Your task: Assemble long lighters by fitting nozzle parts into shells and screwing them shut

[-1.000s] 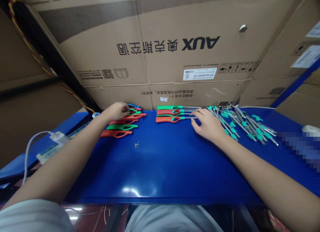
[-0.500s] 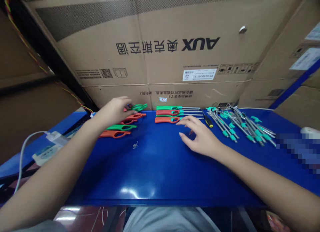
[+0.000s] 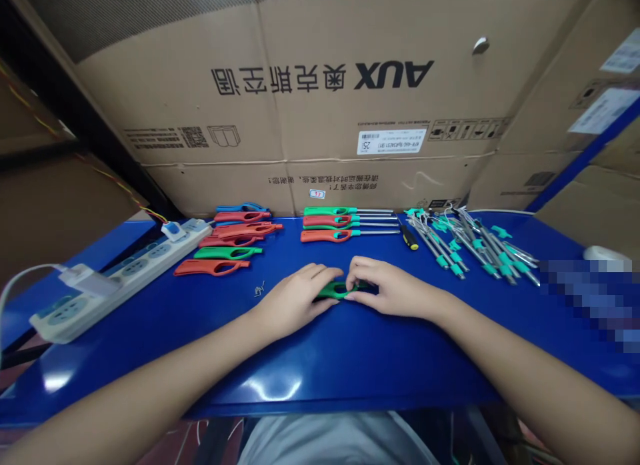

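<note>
A green lighter handle (image 3: 333,291) with an oval trigger opening lies level between my hands, low over the blue table. My left hand (image 3: 299,297) has its fingers closed around the handle's left end. At the opening, my right hand (image 3: 393,286) pinches the other end, and its fingers cover part of it. Left of them are several loose handle shells in red, green and blue, among them an orange-red one (image 3: 213,267). Small screws (image 3: 259,289) lie near my left wrist. Behind my hands, lighters with metal tubes (image 3: 330,235) are lined up.
To the right lies a heap of metal lighter tubes with teal fittings (image 3: 483,248). A black and yellow screwdriver (image 3: 409,238) is beside the lined-up lighters. A white power strip (image 3: 135,268) runs along the left side. A cardboard wall (image 3: 300,131) stands behind the table.
My left hand has come from the handle row at left to the middle, bringing a green lighter handle. My right hand has drawn nearer and closed on its other end. The view has shifted.
</note>
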### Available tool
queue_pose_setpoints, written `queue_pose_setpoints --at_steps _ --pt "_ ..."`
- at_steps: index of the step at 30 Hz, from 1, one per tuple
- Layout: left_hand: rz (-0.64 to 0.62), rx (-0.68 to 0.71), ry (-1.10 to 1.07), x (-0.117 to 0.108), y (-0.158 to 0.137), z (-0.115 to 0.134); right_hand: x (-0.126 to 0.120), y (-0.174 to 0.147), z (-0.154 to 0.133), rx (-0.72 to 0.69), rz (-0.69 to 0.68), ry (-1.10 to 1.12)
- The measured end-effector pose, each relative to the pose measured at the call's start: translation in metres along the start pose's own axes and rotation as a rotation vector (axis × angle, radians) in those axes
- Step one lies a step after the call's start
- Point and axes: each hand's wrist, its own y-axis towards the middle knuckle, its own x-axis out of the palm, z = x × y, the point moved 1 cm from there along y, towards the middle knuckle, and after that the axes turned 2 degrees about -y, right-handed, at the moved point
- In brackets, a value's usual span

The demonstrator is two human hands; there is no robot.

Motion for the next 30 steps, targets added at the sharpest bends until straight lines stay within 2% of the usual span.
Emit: queue_pose_setpoints --at_steps 4,9,11,16,19,21,26,30 --pt "-0.010 -0.136 -0.041 -0.006 -0.004 -0.010 -0.004 -0.002 0.009 0.053 -0.063 -0.090" --pt "0.002 -0.198 -0.116 -0.008 -0.008 -0.020 -0.008 -0.003 0.017 0.059 -0.037 -0.110" --pt "0.025 -0.221 -0.162 -0.006 -0.007 -0.021 -0.009 -0.002 0.020 0.062 0.033 -0.105" --pt "0.030 -0.269 -0.178 -0.007 -0.008 -0.023 -0.018 0.001 0.027 0.049 0.317 -0.150" --pt "0.022 -0.272 -0.101 -0.010 -0.010 -0.024 -0.024 0.000 0.030 0.082 0.366 -0.157" --pt "0.028 -0.258 -0.031 -0.010 -0.010 -0.025 -0.025 -0.002 0.030 0.126 0.298 -0.105" --pt "0.039 -0.179 -0.036 -0.004 -0.007 -0.029 -0.017 -0.004 0.027 0.135 -0.100 0.079" --pt "0.066 -0.153 -0.076 0.003 -0.004 -0.027 -0.010 -0.003 0.023 0.124 -0.110 -0.013"
